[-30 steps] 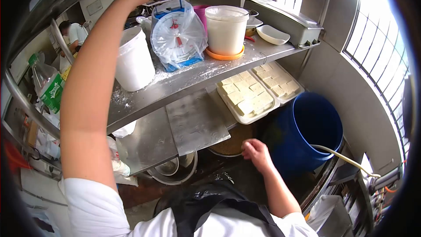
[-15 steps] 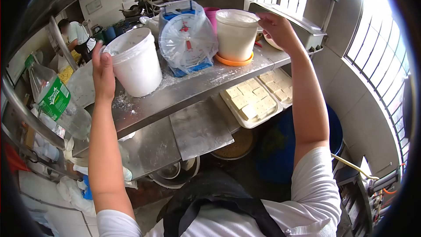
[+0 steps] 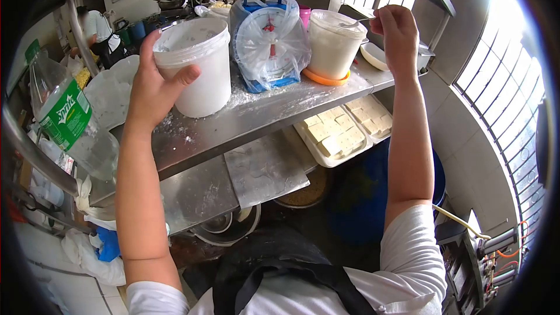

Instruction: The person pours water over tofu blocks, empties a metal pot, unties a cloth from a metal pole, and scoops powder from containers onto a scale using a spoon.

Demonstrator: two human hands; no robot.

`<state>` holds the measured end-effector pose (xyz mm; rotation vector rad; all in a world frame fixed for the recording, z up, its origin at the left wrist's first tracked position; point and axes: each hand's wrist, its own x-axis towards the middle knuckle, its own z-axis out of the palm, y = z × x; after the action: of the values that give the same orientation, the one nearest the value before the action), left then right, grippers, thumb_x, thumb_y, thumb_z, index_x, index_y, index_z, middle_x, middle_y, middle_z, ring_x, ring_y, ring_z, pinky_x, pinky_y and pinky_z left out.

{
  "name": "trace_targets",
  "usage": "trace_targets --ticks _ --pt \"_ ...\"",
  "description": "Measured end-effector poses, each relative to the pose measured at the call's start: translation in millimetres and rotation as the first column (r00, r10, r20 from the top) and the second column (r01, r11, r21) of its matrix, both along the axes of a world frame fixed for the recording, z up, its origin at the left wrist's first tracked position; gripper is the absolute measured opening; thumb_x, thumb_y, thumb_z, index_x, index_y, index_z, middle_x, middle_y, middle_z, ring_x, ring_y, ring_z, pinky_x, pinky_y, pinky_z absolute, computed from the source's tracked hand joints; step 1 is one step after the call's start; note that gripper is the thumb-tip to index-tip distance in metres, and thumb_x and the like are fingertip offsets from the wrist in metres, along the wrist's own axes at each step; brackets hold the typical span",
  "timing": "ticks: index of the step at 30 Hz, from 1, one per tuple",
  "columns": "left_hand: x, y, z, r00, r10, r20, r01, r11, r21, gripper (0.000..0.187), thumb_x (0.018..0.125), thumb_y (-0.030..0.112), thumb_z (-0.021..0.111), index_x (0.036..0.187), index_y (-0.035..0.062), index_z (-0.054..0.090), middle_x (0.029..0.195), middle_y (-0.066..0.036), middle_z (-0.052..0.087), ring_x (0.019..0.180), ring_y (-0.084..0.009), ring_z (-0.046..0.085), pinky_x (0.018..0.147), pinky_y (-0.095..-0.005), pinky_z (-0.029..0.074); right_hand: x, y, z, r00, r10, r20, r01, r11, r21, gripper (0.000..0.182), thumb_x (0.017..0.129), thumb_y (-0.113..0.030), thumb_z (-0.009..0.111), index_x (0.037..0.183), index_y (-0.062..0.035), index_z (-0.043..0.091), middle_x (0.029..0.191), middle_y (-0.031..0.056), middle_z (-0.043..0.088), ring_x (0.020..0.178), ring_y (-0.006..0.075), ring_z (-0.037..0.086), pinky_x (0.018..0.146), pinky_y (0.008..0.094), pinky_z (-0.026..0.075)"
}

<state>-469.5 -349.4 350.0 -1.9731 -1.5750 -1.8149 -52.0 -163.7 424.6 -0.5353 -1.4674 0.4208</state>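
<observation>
My left hand [image 3: 154, 93] is against the left side of a white plastic bucket [image 3: 204, 84], its thumb across the front and its fingers along the side below the rim. White powder coats the inside of this bucket, which stands on a steel shelf. My right hand [image 3: 398, 38] is pinched closed on the handle of what looks like a spoon [image 3: 350, 24]. The spoon's head is at the top of a second tub [image 3: 332, 44] of white powder, which sits on an orange dish [image 3: 326, 78]. Between the two containers stands a blue dial scale [image 3: 271, 46] wrapped in clear plastic.
The steel shelf [image 3: 251, 108] has powder spilled on it. Below it are trays of pale square blocks [image 3: 332, 131] and a metal sheet [image 3: 265, 166]. A Sprite bottle [image 3: 67, 116] stands at left, a white bowl [image 3: 374, 56] at right. Another person [image 3: 102, 32] works in the background.
My left hand has turned, bringing its thumb across the front of the white bucket. My right hand has moved slightly right, away from the tub's rim, and the spoon now shows. The view has shifted.
</observation>
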Motion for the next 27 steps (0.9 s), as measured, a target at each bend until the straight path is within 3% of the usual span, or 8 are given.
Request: trace_targets --ticks 4,6,9,13,15,21,25,27 --pt "7 -5 1 1.0 -0.002 -0.001 0.002 0.999 -0.04 0.113 0.073 0.058 0.09 0.151 0.0008 0.031 0.136 -0.025 0.061 0.123 -0.0332 0.063 0.105 -0.0424 0.05 0 -4 -20 0.905 -0.249 0.344 0.236 0.969 0.08 0.016 0.103 -0.008 0.053 0.112 -0.0037 0.066 0.099 0.0087 0.075 0.081 0.016 0.072 0.074 0.0304 0.057" --pt "7 -5 1 1.0 -0.012 -0.002 0.012 1.0 -0.021 0.11 0.073 0.053 0.092 0.149 0.0006 0.032 0.134 -0.026 0.062 0.121 -0.0336 0.064 0.105 -0.0425 0.051 1 -1 -27 0.916 -0.291 0.277 0.27 0.956 0.113 0.019 0.101 -0.005 0.054 0.116 -0.0047 0.067 0.1 0.0074 0.076 0.08 0.0138 0.07 0.074 0.0308 0.056" --pt "4 -3 0 0.999 0.024 -0.028 -0.024 1.0 -0.005 0.108 0.071 0.046 0.095 0.148 0.0014 0.034 0.131 -0.026 0.063 0.119 -0.034 0.064 0.103 -0.0426 0.052 -13 -29 -20 0.988 -0.155 0.006 0.151 0.973 0.177 0.019 0.105 -0.004 0.052 0.116 -0.0019 0.067 0.104 0.0062 0.075 0.078 0.0085 0.066 0.074 0.0263 0.057" --pt "10 -7 1 1.0 0.001 -0.03 0.0 1.0 0.02 0.108 0.067 0.039 0.097 0.147 0.001 0.035 0.132 -0.025 0.061 0.121 -0.0339 0.062 0.102 -0.0427 0.052 -52 -83 -6 0.981 0.1 -0.167 -0.067 0.979 0.194 0.018 0.106 -0.004 0.053 0.117 0.0012 0.066 0.107 0.012 0.075 0.082 0.0141 0.07 0.078 0.0285 0.059" --pt "12 -8 2 0.998 -0.002 -0.059 0.004 0.999 0.038 0.107 0.067 0.04 0.097 0.146 0.001 0.036 0.133 -0.026 0.06 0.122 -0.0341 0.062 0.102 -0.0431 0.052 -75 -104 -3 0.897 0.398 -0.19 -0.364 0.912 0.192 0.019 0.105 -0.002 0.053 0.118 0.0028 0.065 0.107 0.0142 0.074 0.083 0.0169 0.071 0.077 0.0298 0.06" --pt "18 -14 3 0.981 0.042 -0.19 -0.027 0.996 0.08 0.105 0.066 0.04 0.097 0.144 0.0017 0.038 0.137 -0.025 0.055 0.126 -0.0387 0.057 0.106 -0.0455 0.048 -149 -127 -11 0.93 0.362 0.07 -0.367 0.925 0.095 0.018 0.105 -0.001 0.05 0.113 0.0008 0.067 0.099 0.0085 0.074 0.079 0.0126 0.07 0.07 0.0259 0.057" --pt "19 -15 4 0.965 0.07 -0.253 -0.043 0.993 0.114 0.105 0.065 0.04 0.096 0.144 0.0028 0.038 0.14 -0.025 0.051 0.128 -0.0421 0.053 0.108 -0.0473 0.046 -162 -134 -19 0.943 0.15 0.297 -0.18 0.981 0.076 0.019 0.105 -0.008 0.052 0.112 0.0006 0.067 0.096 0.008 0.073 0.075 0.0145 0.07 0.07 0.0284 0.057" --pt "19 -12 2 0.966 0.052 -0.254 -0.018 0.991 0.135 0.104 0.065 0.039 0.096 0.144 0.0039 0.038 0.139 -0.025 0.051 0.127 -0.0423 0.054 0.107 -0.0477 0.046 -166 -142 -19 0.937 0.256 0.237 -0.248 0.967 -0.063 0.02 0.105 -0.008 0.051 0.113 0.0016 0.067 0.096 0.0085 0.073 0.075 0.0148 0.07 0.069 0.0288 0.058"
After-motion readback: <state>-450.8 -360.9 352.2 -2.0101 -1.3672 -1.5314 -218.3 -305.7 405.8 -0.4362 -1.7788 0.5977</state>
